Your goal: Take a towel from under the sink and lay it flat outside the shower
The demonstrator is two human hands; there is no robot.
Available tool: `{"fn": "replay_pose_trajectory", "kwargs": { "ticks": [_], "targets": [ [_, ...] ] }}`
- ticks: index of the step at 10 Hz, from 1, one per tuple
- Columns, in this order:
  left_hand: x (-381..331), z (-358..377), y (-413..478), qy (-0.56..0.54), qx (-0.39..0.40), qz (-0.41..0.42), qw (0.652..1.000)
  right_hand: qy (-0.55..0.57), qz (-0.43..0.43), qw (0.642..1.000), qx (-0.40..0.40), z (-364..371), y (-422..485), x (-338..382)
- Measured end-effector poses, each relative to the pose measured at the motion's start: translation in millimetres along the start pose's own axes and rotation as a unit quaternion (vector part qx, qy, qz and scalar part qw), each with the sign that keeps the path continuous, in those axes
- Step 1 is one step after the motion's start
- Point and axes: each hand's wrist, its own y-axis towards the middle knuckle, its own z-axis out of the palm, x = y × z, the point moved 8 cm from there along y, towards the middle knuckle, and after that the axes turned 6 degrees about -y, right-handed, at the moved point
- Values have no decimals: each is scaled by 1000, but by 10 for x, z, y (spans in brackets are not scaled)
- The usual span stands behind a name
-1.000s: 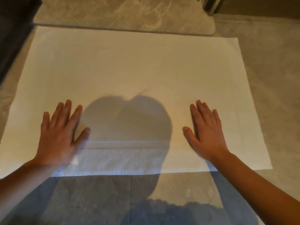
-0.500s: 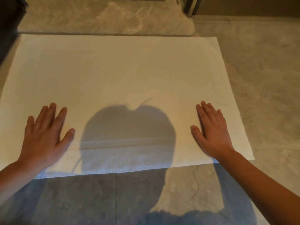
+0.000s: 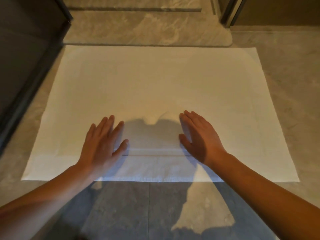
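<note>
step: smoothing towel (image 3: 155,80) flat | left hand (image 3: 102,144), right hand (image 3: 199,137): fingers straight, palms down, holding nothing | next: likely sweep outward toward corners

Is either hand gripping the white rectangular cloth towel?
No, the left hand and right hand have straight fingers over the white rectangular cloth towel.

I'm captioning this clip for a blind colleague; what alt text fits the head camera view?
A person's left hand and right hand, fingers straight and palms down, reach over the near half of a white towel spread flat on a grey stone floor. A dark panel stands at the left.
</note>
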Motion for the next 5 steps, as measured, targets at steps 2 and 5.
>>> {"fn": "replay_pose_trajectory", "kwargs": {
  "ticks": [2, 5],
  "targets": [
    [-15, 124, -71, 18, 55, -8, 998, -128, -42, 988, 71, 271, 115, 753],
    [-319, -1323, -644, 50, 100, 39, 993, -64, 4, 995, 82, -1047, -376, 1307]
  ]
}}
